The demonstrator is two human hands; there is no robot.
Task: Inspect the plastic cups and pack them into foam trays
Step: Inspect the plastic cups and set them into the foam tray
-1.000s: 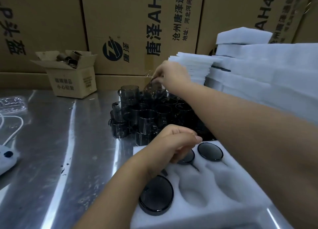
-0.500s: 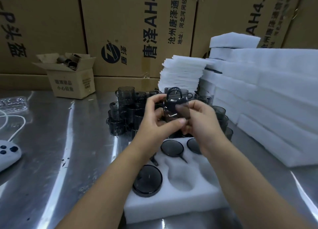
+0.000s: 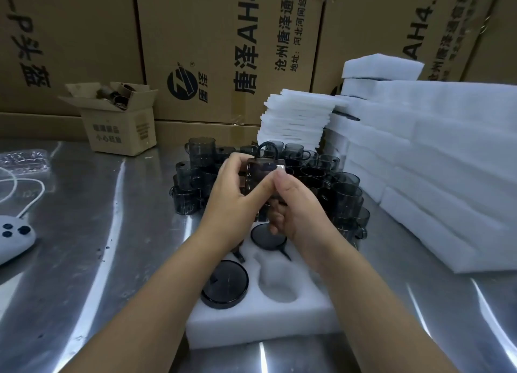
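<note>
Both the left hand (image 3: 237, 193) and the right hand (image 3: 293, 204) are gripping one smoky plastic cup (image 3: 264, 171) above the foam tray (image 3: 265, 325), apparently turning it for inspection before seating it in the empty pocket (image 3: 277, 281).

The scene is rather dim, with a cool grey tone. Light comes from above: the steel table (image 3: 84, 260) carries long white streaks of glare to the left of the left hand (image 3: 232, 203), and shorter ones below and right of the right hand (image 3: 300, 218). A small bright glint sits on the held cup (image 3: 258, 176) between the thumbs. The foam stacks (image 3: 433, 162) right of the hands are the brightest area and show little texture. The cartons (image 3: 223, 50) beyond the hands bend near the edges, and the whole picture is slightly soft.
</note>
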